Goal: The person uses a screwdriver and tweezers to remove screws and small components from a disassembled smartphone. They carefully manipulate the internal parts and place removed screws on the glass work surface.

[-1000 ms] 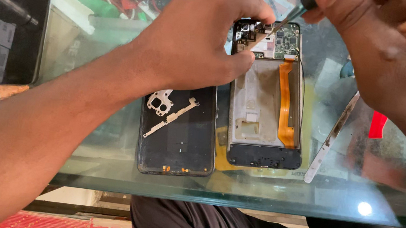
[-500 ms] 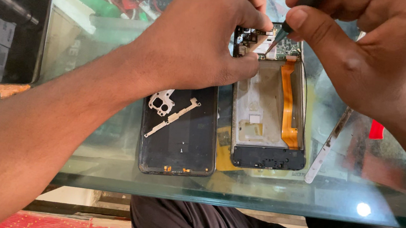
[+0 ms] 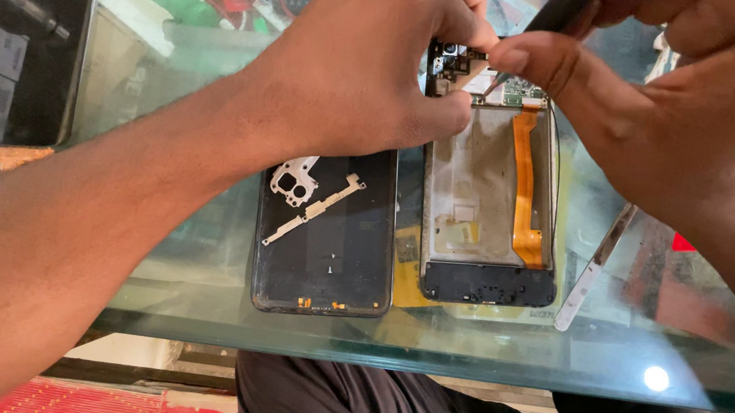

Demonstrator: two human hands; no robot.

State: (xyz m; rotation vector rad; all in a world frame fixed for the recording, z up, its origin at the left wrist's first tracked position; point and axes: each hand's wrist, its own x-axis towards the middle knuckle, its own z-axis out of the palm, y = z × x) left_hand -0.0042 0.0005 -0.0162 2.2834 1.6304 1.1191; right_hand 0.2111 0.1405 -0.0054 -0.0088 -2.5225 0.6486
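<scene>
Our left hand point(image 3: 374, 61) pinches the phone point(image 3: 486, 201) top in its fingers; our right hand point(image 3: 670, 102) grips a screwdriver point(image 3: 557, 8) on it.

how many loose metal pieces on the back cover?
2: a white camera bracket at the upper left of the back cover, and a thin strip lying diagonally just below it. The left arm may hide more.

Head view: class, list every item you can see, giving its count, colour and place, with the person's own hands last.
Opened phone: one, grey frame with orange ribbon cable, centre of the glass table.
Back cover: one, black, lying left of the phone, two pale metal parts on it.
Metal strip: one, silver, right of the phone.
Dark slab: one, black, far left.
Screwdriver: one, dark, tip at the phone's top.
Left hand: pinching the phone's top edge.
Right hand: gripping the screwdriver.
</scene>
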